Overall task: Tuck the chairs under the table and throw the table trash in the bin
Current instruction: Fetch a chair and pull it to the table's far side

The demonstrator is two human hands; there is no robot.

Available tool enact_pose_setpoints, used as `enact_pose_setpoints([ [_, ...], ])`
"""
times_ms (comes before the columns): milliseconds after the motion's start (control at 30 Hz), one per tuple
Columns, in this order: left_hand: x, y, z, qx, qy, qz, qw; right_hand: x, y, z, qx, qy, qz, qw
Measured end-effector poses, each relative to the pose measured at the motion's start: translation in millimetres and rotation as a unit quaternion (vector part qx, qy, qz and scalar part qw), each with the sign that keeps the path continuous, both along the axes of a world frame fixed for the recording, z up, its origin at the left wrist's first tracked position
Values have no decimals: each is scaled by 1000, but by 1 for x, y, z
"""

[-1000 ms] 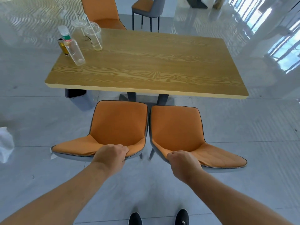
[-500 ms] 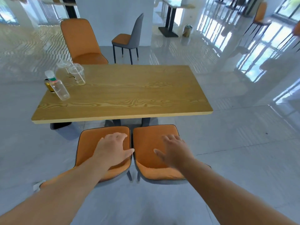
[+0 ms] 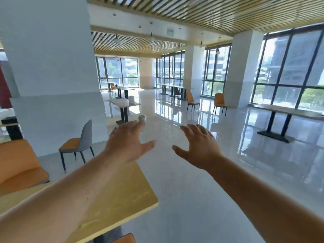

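Note:
The view is raised across the room. My left hand is stretched out over the right end of the wooden table, fingers spread and holding nothing. My right hand is out beside it over the floor, also spread and holding nothing. Only a sliver of an orange chair shows under the table's near edge at the bottom. Another orange chair stands at the table's far side on the left. The bottle, cups and bin are out of view.
A grey-backed chair with an orange seat stands by a wide white pillar. Farther off are other tables, orange chairs and tall windows. Glossy open floor spreads to the right of the table.
My hands let go of the two chair backs and lifted, fingers spreading. The view swung up from the table and chairs to the room beyond.

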State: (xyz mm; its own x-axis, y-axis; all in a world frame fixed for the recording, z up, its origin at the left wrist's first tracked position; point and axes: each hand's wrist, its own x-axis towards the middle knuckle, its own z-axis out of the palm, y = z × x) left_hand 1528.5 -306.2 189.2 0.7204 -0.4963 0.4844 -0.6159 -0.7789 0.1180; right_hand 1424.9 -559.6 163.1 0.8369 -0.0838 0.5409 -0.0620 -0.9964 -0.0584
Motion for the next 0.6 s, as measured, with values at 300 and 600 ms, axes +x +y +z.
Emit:
enact_pose_setpoints([
  [300, -13, -253, 69, 10, -103, -78, 992, -41, -224, 83, -22, -63, -75, 995],
  [600, 78, -407, 27, 23, -68, -112, 991, 27, -358, 46, -24, -19, -116, 993],
])
